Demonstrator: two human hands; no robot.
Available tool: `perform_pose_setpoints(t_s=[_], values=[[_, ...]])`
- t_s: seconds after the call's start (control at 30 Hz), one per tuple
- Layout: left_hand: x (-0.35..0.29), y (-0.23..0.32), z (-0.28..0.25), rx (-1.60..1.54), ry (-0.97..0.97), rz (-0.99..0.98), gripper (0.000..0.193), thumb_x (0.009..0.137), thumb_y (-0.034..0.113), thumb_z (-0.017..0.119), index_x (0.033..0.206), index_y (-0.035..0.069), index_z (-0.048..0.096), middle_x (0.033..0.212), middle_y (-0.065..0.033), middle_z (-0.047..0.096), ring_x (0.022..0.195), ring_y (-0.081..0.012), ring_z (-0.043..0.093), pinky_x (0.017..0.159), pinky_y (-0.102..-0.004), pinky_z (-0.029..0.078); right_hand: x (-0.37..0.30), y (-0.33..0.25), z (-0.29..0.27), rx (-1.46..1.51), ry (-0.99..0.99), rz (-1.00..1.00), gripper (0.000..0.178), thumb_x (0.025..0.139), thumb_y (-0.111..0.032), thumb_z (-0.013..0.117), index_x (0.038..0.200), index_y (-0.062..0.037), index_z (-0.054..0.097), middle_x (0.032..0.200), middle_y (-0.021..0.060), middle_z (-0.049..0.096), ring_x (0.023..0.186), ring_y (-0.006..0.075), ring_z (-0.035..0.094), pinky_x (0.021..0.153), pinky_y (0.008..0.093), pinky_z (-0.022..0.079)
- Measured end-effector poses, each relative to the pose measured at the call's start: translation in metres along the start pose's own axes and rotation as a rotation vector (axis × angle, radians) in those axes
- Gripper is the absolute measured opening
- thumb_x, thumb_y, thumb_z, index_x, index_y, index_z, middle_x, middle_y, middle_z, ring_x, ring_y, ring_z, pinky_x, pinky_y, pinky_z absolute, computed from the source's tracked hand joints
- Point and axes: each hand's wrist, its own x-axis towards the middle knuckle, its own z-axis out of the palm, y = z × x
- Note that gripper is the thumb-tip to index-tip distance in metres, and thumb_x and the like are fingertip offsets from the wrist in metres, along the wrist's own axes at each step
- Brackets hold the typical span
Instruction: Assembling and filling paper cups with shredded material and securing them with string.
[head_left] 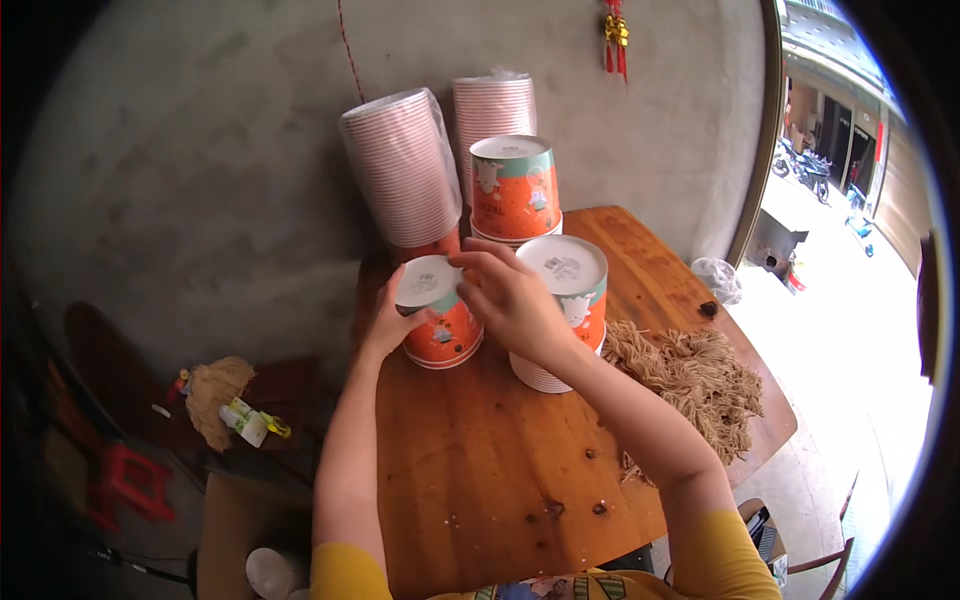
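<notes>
An orange and green paper tub (440,335) stands upside down on the wooden table, its white base (428,282) facing up. My left hand (385,325) is curved around its left side, thumb across the front. My right hand (515,295) is at the tub's upper right edge, its bent fingers apart; whether the fingertips touch the tub, I cannot tell. Just right of that hand rises a stack of upside-down tubs (578,310) with white rims at the bottom. Another inverted stack (515,195) stands behind it.
Two tall stacks of white-rimmed tubs in clear plastic, one leaning (400,170) and one upright (495,110), stand near the grey wall. A heap of tan stringy fibre (695,385) lies on the table's right. A red stool (135,482) and a cardboard box (235,510) are at lower left.
</notes>
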Motion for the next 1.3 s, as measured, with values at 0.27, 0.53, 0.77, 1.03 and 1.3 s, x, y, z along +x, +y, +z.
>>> perform_pose_setpoints(t_s=[0.27, 0.53, 0.77, 1.03, 1.3], values=[[-0.095, 0.079, 0.003, 0.184, -0.063, -0.123, 0.108, 0.065, 0.032, 0.086, 0.15, 0.009, 0.022, 0.143, -0.0207, 0.035, 0.133, -0.0329, 0.036, 0.11, -0.0431, 0.031, -0.036, 0.048, -0.101, -0.599, 0.093, 0.009, 0.072, 0.079, -0.051, 0.07, 0.138, -0.0167, 0.047, 0.148, 0.0196, 0.034, 0.137, 0.0445, 0.028, 0.11, 0.0538, 0.029], [-0.142, 0.126, 0.01, 0.07, 0.022, -0.077, 0.118, 0.068, 0.064, 0.073, 0.153, 0.011, 0.012, 0.154, -0.0193, 0.015, 0.142, -0.0319, 0.021, 0.114, -0.046, 0.025, -0.019, 0.092, -0.083, -0.527, -0.08, 0.068, 0.036, 0.08, -0.042, 0.072, 0.106, -0.0182, 0.072, 0.129, 0.0099, 0.058, 0.118, 0.0326, 0.054, 0.101, 0.0441, 0.044], [-0.153, 0.157, 0.037, 0.423, 0.135, 0.094, 0.094, 0.081, 0.062, 0.062, 0.15, 0.012, 0.023, 0.156, -0.0206, 0.009, 0.143, -0.0435, 0.012, 0.113, -0.0554, 0.02, -0.022, 0.1, -0.09, -0.399, -0.012, -0.042, 0.02, 0.084, -0.03, 0.069, 0.097, -0.017, 0.075, 0.114, 0.006, 0.067, 0.098, 0.0252, 0.066, 0.087, 0.0384, 0.053], [-0.144, 0.174, 0.054, 0.498, 0.18, 0.243, 0.074, 0.087, 0.046, 0.064, 0.145, 0.01, 0.035, 0.154, -0.0206, 0.019, 0.142, -0.0457, 0.012, 0.112, -0.0576, 0.02, -0.008, 0.081, -0.113, -0.514, 0.191, -0.311, 0.021, 0.086, -0.033, 0.067, 0.098, -0.018, 0.075, 0.106, 0.0022, 0.07, 0.102, 0.0211, 0.063, 0.09, 0.0391, 0.046], [-0.114, 0.22, 0.079, 0.211, 0.22, 0.27, 0.065, 0.094, 0.034, 0.059, 0.143, 0.0, 0.033, 0.149, -0.0171, 0.031, 0.142, -0.0374, 0.024, 0.114, -0.0499, 0.023, -0.025, 0.01, -0.159, -0.44, 0.505, -0.487, 0.021, 0.083, -0.021, 0.072, 0.101, -0.0109, 0.074, 0.109, 0.0069, 0.069, 0.104, 0.0248, 0.061, 0.09, 0.0369, 0.048]])
